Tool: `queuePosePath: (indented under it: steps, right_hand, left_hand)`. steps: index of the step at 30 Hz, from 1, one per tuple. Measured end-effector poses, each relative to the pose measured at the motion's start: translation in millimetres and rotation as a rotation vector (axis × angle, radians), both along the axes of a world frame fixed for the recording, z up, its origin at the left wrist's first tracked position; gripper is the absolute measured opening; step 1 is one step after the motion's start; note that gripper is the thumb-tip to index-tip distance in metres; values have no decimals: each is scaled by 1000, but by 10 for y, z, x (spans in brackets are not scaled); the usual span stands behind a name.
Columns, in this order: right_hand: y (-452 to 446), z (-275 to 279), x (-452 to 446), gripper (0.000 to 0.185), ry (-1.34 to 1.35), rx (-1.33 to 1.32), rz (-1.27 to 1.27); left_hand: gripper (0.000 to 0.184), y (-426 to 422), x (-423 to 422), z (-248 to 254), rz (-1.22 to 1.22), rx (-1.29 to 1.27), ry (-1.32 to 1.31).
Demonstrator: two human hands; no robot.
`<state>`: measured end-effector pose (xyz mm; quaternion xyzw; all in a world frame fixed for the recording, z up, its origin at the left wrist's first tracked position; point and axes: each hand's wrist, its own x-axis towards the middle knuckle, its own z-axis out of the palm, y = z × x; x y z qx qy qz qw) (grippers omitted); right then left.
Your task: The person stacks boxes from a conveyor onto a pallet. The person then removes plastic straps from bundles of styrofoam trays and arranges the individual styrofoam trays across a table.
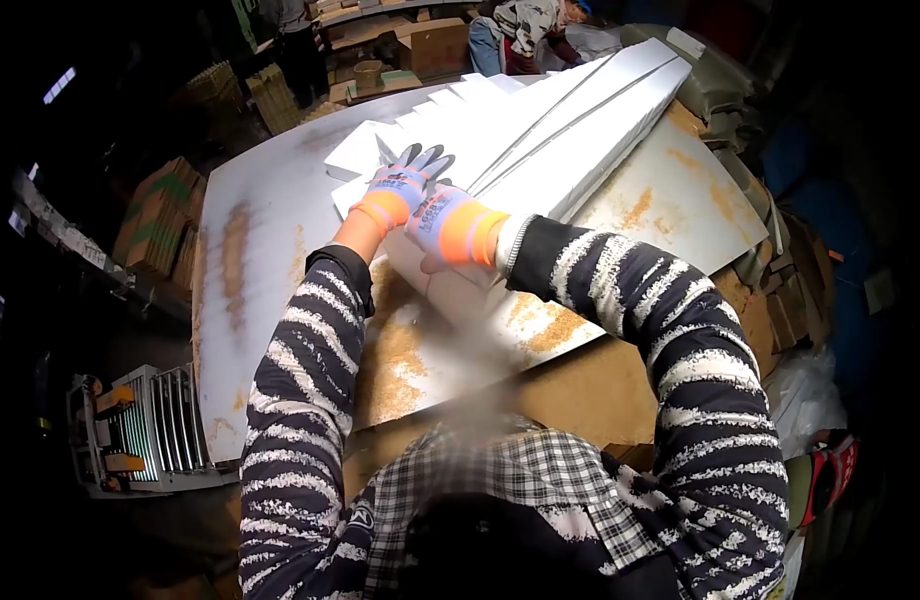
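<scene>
Both hands wear grey and orange work gloves. My left hand (402, 188) lies on the near end of a stack of white boards (570, 115), its fingers spread apart and pointing forward. Just right of it and touching it, my right hand (448, 222) rests at the near edge of the stack; its fingers are mostly hidden behind the glove's back. The white pieces are long and fanned out, reaching to the far right. A whitish piece below my hands is blurred. All of this is on a pale table (265, 240) with brown worn patches.
Another person (520, 30) bends over beyond the far edge. Cardboard boxes (435, 48) stand behind the table, and stacked cardboard (160, 220) is at the left. A metal roller conveyor (170, 420) sits at the lower left. Clear plastic (810, 400) lies at the right.
</scene>
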<state>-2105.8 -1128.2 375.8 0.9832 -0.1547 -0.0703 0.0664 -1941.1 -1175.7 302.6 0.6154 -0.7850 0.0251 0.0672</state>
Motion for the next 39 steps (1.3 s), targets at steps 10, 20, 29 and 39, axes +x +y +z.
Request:
queuePosePath:
  steps: [10,20,29,39]
  right_hand:
    - [759,-1074,-1756,24,-31,-132,74]
    - [733,-3070,-4674,43,670,115,-834]
    - [-394,-2803,-7641,37,-615,279,-1936]
    - [751,-2964,-9145,20,102,86,-1971]
  left_hand:
    - [40,-232,687,-152,-32,-201,265]
    - [34,-226,1077,-240,-169,-77,619]
    - [37,317,292,103,-79,-78,315]
    - [38,540,143,188,211,-143,-216]
